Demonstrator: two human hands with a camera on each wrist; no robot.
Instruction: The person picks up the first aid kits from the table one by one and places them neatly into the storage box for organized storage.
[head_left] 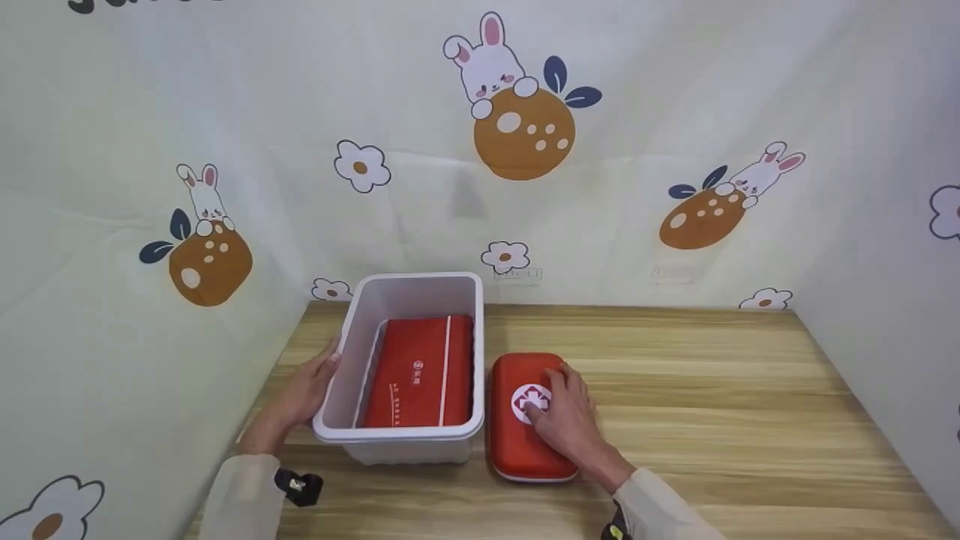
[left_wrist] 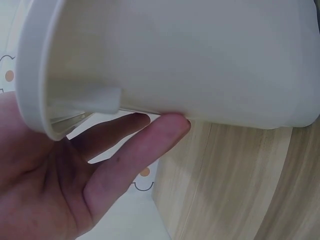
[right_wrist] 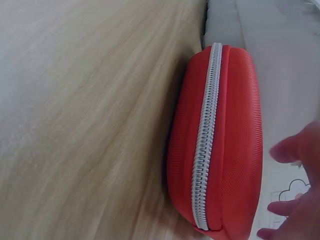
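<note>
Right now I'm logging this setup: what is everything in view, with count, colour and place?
Table: 1, brown wood-grain, lower view
Bin: 1, white, on table, left side
Box: 1, mostly red, inside bin
Zipped case: 1, mostly red, right of bin
Wall covering: count unclear, pale, printed, around table
Faint rectangles: 2, grey, low on wall covering
Wrist devices: 2, black, at cuffs
Sleeves: 2, cream, on forearms
Left hand: 1, bare, against bin
Right hand: 1, bare, over case

Head view downward, wrist views close, left sharing tub (head_left: 409, 450), right sharing red case (head_left: 510, 444)
</note>
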